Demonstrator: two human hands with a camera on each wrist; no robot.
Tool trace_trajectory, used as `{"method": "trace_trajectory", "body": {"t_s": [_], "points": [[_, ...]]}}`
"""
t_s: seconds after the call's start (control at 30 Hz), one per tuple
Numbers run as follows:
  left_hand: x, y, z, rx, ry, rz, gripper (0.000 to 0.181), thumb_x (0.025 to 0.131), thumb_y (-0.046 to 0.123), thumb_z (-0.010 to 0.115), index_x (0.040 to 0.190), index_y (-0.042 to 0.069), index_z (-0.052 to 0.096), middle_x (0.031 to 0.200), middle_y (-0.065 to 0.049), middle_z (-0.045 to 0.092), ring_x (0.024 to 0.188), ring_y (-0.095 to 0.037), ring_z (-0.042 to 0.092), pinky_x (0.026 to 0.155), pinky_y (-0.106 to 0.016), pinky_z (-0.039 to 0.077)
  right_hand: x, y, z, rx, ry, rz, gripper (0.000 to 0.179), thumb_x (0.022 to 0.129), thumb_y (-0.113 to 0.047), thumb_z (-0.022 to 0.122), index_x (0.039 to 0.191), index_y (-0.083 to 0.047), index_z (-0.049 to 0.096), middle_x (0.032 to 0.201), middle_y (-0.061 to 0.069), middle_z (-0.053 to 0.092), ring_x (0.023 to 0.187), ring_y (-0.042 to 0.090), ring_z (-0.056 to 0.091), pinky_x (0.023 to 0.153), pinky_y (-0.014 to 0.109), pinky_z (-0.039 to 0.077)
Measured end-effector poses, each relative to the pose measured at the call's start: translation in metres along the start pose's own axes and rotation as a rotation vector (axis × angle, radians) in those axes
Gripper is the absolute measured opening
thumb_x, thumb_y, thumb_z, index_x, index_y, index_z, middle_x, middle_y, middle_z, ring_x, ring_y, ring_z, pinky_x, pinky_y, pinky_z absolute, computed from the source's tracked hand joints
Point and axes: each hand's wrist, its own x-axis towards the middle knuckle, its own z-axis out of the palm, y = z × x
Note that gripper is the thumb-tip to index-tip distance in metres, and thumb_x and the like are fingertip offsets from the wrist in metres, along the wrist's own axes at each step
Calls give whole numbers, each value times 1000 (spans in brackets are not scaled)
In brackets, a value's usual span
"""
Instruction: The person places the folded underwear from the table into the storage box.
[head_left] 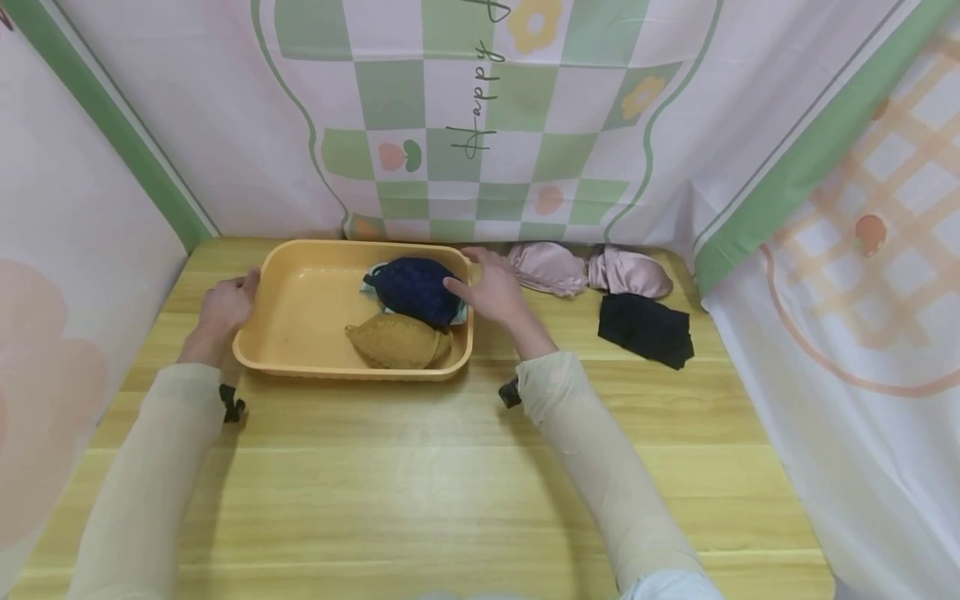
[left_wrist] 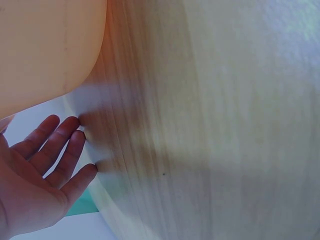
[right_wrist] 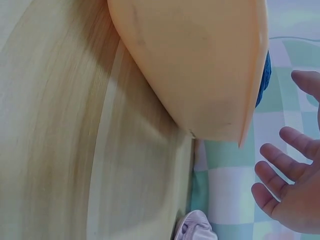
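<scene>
yellow tray (head_left: 307,308) sits between left hand (head_left: 227,305) and right hand (head_left: 495,288), both loose-fingered. navy garment (head_left: 411,287) inside, nearer the right.

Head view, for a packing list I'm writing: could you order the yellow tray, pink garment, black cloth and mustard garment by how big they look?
1. Yellow tray, clearly largest
2. Pink garment
3. Black cloth and mustard garment: these look much alike, so I can't rank them.

Soft glare whitens the table (head_left: 442,479), shadows fall beside the left hand (left_wrist: 32,197), and the wrist views look dimmer.
</scene>
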Motion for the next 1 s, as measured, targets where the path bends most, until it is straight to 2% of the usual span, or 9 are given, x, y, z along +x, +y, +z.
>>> {"method": "trace_trajectory", "body": {"t_s": [0.37,0.83,1.0], "points": [[-1,1,-1,8,1,-10,90,100,65,2,152,-2,32,150,-38,36,137,-59,33,115,-66,28,-8,10,-4,105,26,37,70,89,-54,67,146,-18,48,145,10,55,133,30,51,111,48,44],[1,1,0,-2,-8,-9,93,98,67,0,154,-1,29,152,-37,32,138,-58,30,117,-66,26,-21,29,-18,195,36,82,70,90,-48,70,147,-16,46,148,12,53,136,37,50,113,49,44],[0,1,0,-8,-13,-14,93,98,68,0,154,0,28,153,-37,32,139,-59,29,116,-66,26,-24,34,-22,235,29,73,72,90,-47,70,148,-13,44,150,14,51,137,39,50,114,48,43]]}}
